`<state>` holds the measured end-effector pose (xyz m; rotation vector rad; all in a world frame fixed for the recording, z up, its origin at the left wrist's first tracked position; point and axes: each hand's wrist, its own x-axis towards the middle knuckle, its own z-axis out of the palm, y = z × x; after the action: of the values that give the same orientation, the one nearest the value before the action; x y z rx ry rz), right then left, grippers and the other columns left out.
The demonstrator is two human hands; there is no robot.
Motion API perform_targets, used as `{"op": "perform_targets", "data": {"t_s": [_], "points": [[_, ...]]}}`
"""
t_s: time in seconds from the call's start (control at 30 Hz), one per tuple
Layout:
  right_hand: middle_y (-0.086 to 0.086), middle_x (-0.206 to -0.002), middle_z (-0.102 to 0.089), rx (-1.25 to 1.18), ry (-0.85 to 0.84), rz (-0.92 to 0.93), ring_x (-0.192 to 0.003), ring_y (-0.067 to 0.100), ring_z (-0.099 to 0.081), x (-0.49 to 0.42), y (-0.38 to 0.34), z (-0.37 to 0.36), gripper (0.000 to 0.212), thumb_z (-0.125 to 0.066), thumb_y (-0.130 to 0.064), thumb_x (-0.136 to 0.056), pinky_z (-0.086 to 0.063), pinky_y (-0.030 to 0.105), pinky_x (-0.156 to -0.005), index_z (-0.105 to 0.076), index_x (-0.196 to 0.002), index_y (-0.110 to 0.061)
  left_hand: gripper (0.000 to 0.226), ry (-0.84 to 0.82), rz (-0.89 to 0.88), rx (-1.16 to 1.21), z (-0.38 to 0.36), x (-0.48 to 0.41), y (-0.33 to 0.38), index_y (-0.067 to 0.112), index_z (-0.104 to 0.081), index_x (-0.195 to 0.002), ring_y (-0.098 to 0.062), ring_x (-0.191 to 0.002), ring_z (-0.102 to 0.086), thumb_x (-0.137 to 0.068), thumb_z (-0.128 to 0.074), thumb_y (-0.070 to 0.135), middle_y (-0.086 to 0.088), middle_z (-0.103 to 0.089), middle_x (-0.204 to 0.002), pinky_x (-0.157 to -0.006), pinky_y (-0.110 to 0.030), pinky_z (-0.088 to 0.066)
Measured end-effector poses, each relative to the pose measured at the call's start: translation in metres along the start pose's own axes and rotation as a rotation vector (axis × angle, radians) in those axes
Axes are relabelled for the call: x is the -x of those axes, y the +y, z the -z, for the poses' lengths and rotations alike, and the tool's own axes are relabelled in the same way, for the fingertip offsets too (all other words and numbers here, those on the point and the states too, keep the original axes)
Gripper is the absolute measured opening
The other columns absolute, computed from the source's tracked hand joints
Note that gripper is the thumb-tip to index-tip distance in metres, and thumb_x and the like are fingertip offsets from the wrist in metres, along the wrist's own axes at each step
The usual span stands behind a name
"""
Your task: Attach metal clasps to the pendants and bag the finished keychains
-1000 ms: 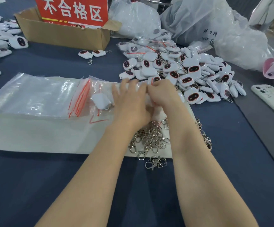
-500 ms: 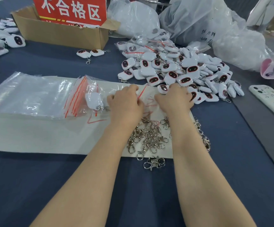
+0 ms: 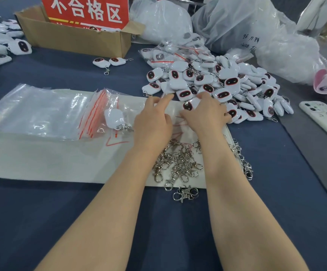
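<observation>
While a person's left hand (image 3: 153, 124) lies flat over the far part of a white mat (image 3: 41, 159), fingers stretched forward and holding nothing, the right hand (image 3: 203, 114) just beside it curls its fingers around a pendant (image 3: 187, 105) at the near edge of a pile of pendants (image 3: 227, 83), white with dark, red-rimmed faces, in this head-camera view. Loose metal clasps (image 3: 178, 163) lie heaped on the mat between the two forearms, a few spilling onto the blue table (image 3: 61, 222). Left of the hands, a stack of clear bags (image 3: 41, 112) with red seal lines rests on the mat, and a finished keychain (image 3: 113, 119), white back up with its clasp attached, lies at the stack's right end; whether it is inside a bag cannot be told. Farther back stand a cardboard box (image 3: 76, 38) bearing a red sign (image 3: 86, 10), two keychains (image 3: 109, 62) just in front of it, and large plastic sacks (image 3: 237, 22). A phone (image 3: 323, 122) lies at far right.
</observation>
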<state>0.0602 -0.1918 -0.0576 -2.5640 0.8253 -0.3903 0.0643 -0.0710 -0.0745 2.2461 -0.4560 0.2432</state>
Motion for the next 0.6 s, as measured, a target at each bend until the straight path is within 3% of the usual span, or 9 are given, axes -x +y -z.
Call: {"op": "perform_targets", "data": {"t_s": [0.07,0.13,0.2,0.3,0.37,0.47,0.53,0.6], "points": [[0.005,-0.121,-0.053,-0.195,0.106,0.058,-0.120,0.028,-0.046,0.001,-0.004,0.003,0.060,-0.070,-0.037,-0.082,-0.034,0.036,-0.093,-0.041,-0.130,-0.014,0.047,0.004,0.065,0.074,0.000,-0.002,-0.002,0.022,-0.052,-0.132,-0.021,-0.102,-0.055,-0.089,-0.043,0.006,-0.004,-0.049,-0.130,-0.089,-0.029,-0.041],[0.003,-0.110,-0.052,-0.523,0.127,0.073,-0.104,0.022,-0.052,0.000,-0.012,0.004,0.062,-0.072,-0.035,-0.081,-0.034,0.024,-0.078,-0.041,-0.127,-0.008,0.042,0.015,0.112,0.118,0.000,-0.004,-0.003,0.020,-0.054,-0.129,-0.021,-0.097,-0.056,-0.089,-0.044,0.010,-0.005,-0.051,-0.128,-0.086,-0.028,-0.041],[0.006,-0.109,-0.060,-0.801,-0.014,-0.007,-0.090,0.017,-0.053,0.004,-0.021,0.004,0.059,-0.072,-0.038,-0.082,-0.038,0.022,-0.073,-0.048,-0.125,-0.005,0.039,0.025,0.113,0.137,0.001,-0.005,-0.003,0.018,-0.055,-0.127,-0.023,-0.095,-0.057,-0.090,-0.046,0.012,-0.006,-0.053,-0.126,-0.085,-0.029,-0.042],[0.001,-0.067,-0.064,-1.150,-0.268,-0.108,-0.048,0.009,-0.049,0.012,-0.027,-0.007,0.026,-0.064,-0.035,-0.090,-0.038,0.022,-0.047,-0.058,-0.091,-0.009,0.040,0.035,0.119,0.146,0.002,-0.006,-0.003,0.018,-0.053,-0.128,-0.027,-0.098,-0.058,-0.088,-0.050,0.012,-0.006,-0.054,-0.127,-0.087,-0.033,-0.045],[-0.001,-0.068,-0.063,-1.282,-0.305,-0.165,-0.050,0.007,-0.051,0.012,-0.025,-0.012,0.020,-0.059,-0.030,-0.094,-0.042,0.021,-0.048,-0.060,-0.086,-0.012,0.046,0.027,0.134,0.157,0.002,-0.006,-0.003,0.019,-0.047,-0.132,-0.028,-0.102,-0.058,-0.088,-0.052,0.011,-0.005,-0.053,-0.129,-0.091,-0.038,-0.046],[0.002,-0.091,-0.065,-1.520,-0.318,-0.223,-0.079,0.013,-0.060,0.008,-0.020,-0.014,0.013,-0.061,-0.025,-0.094,-0.053,0.024,-0.068,-0.064,-0.088,-0.013,0.052,0.003,0.153,0.180,0.002,-0.005,-0.002,0.018,-0.038,-0.138,-0.027,-0.105,-0.058,-0.089,-0.052,0.010,-0.003,-0.052,-0.129,-0.092,-0.043,-0.047],[-0.001,-0.099,-0.067,-1.502,-0.293,-0.200,-0.089,0.011,-0.062,0.007,-0.020,-0.014,0.013,-0.064,-0.026,-0.092,-0.052,0.022,-0.072,-0.067,-0.092,-0.014,0.054,-0.003,0.168,0.185,0.002,-0.005,-0.002,0.017,-0.034,-0.140,-0.025,-0.105,-0.058,-0.089,-0.052,0.010,-0.002,-0.052,-0.129,-0.093,-0.044,-0.047],[-0.007,-0.090,-0.070,-1.436,-0.281,-0.134,-0.080,0.003,-0.065,0.007,-0.020,-0.017,0.010,-0.065,-0.026,-0.091,-0.050,0.019,-0.068,-0.068,-0.089,-0.017,0.055,0.001,0.176,0.192,0.002,-0.006,-0.002,0.017,-0.033,-0.140,-0.025,-0.105,-0.058,-0.089,-0.052,0.010,-0.002,-0.053,-0.129,-0.093,-0.044,-0.047]]}}
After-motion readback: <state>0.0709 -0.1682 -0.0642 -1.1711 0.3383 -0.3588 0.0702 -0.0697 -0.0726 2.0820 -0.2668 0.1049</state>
